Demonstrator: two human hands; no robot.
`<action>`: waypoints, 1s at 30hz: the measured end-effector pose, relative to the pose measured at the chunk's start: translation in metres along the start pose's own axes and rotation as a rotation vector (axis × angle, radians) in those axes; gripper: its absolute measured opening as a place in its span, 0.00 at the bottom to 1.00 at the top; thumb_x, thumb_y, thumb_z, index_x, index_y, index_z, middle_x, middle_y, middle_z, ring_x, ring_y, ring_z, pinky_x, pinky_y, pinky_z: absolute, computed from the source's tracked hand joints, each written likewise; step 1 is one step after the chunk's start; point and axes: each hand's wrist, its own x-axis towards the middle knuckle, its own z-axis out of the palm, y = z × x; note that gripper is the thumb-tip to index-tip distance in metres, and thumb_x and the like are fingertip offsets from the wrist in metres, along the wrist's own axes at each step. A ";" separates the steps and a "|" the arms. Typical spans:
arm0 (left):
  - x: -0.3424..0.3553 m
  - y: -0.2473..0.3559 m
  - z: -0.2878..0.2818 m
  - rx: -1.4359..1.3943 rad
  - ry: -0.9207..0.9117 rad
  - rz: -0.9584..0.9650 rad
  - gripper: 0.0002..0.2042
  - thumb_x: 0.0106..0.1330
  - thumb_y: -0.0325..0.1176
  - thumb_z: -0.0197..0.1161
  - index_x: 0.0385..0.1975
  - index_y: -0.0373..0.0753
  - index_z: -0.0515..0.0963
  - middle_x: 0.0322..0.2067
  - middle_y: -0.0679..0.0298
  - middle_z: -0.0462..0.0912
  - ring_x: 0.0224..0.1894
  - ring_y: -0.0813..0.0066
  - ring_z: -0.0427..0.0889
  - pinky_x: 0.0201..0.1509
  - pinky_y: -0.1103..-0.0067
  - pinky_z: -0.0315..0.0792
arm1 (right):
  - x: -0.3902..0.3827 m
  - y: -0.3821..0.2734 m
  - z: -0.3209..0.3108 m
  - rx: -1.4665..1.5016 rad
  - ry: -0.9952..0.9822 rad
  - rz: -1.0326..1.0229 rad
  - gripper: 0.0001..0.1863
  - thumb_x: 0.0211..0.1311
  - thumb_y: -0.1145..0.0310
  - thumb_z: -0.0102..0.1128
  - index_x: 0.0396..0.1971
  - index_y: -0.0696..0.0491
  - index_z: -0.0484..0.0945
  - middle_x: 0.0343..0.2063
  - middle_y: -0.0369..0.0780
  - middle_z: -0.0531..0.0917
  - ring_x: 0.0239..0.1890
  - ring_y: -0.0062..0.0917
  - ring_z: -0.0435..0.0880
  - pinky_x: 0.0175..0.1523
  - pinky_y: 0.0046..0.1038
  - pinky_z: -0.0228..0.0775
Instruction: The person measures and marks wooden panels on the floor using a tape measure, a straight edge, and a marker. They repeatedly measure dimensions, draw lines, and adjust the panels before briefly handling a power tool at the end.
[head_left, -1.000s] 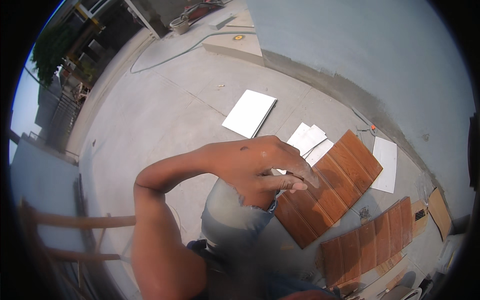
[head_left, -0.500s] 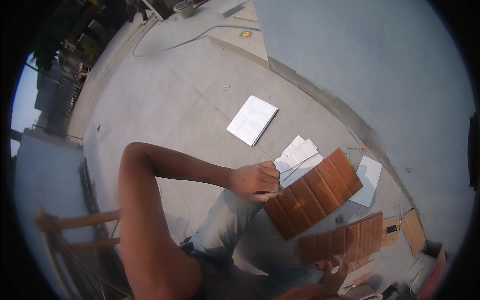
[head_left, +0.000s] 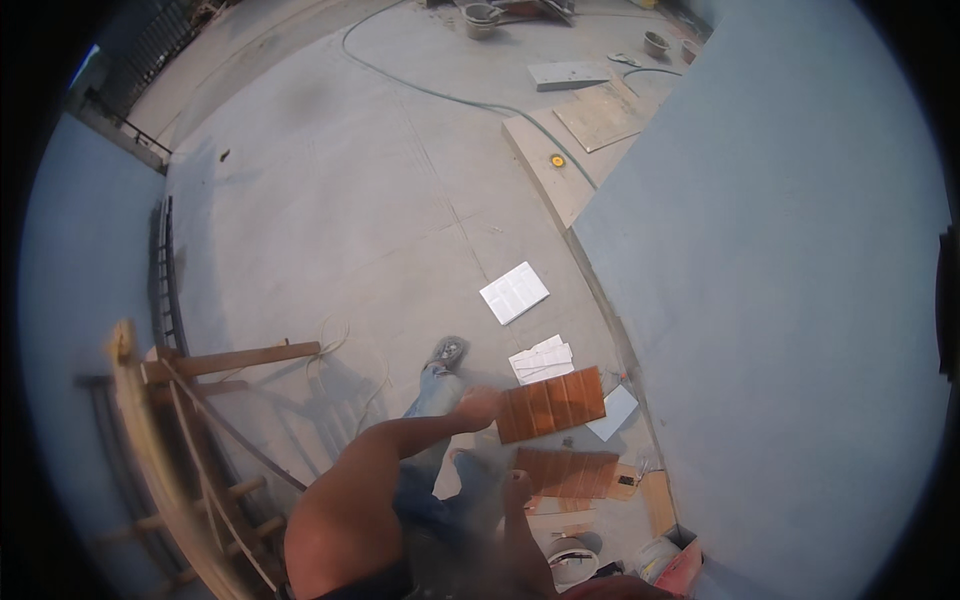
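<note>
A glossy brown grooved tile [head_left: 552, 404] slants over the floor in front of me. My left hand [head_left: 481, 408] is closed at its left edge, with the fingertips hard to make out. Nearer to me lies a second brown tile [head_left: 566, 473], perhaps several stacked. At its left end is my right hand [head_left: 517, 487], its fingers curled; whatever may be in them is hidden. Beyond the first tile lie broken white pieces [head_left: 541, 361], partly covered by it, and farther off a white stack [head_left: 514, 293]. A white sheet [head_left: 612, 414] sticks out at the right.
A pale blue wall [head_left: 770, 280] rises on the right. At the left stands a wooden frame [head_left: 230, 362]. Near me are a white bucket [head_left: 573, 566] and a red-sided box [head_left: 678, 565]. Ahead, a hose [head_left: 430, 92] crosses the floor toward a low step [head_left: 545, 180].
The view has shifted, showing more floor ahead. The tile at my left hand now lies at a flatter slant. My right hand, earlier with fingers spread, is now curled at the nearer tile's left end.
</note>
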 end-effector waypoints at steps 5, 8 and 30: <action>-0.076 -0.143 -0.065 -0.201 -0.152 -0.307 0.20 0.66 0.37 0.62 0.53 0.31 0.78 0.42 0.45 0.87 0.46 0.46 0.87 0.56 0.58 0.79 | 0.028 -0.172 -0.091 0.497 0.064 -0.165 0.15 0.65 0.63 0.60 0.38 0.60 0.85 0.38 0.45 0.88 0.45 0.33 0.87 0.56 0.35 0.77; -0.059 -0.228 -0.165 -0.237 -0.034 -0.523 0.18 0.67 0.39 0.62 0.48 0.30 0.81 0.43 0.46 0.88 0.46 0.51 0.88 0.57 0.60 0.79 | 0.064 -0.222 -0.119 0.509 0.112 -0.160 0.15 0.65 0.64 0.59 0.37 0.63 0.84 0.33 0.45 0.88 0.37 0.31 0.88 0.46 0.34 0.81; 0.340 -0.376 -0.465 -0.645 0.137 -0.741 0.13 0.72 0.34 0.57 0.47 0.32 0.81 0.35 0.54 0.88 0.33 0.68 0.87 0.30 0.74 0.78 | 0.368 -0.565 -0.158 0.475 -0.098 0.119 0.17 0.66 0.57 0.63 0.40 0.57 0.86 0.29 0.38 0.88 0.27 0.24 0.87 0.32 0.28 0.78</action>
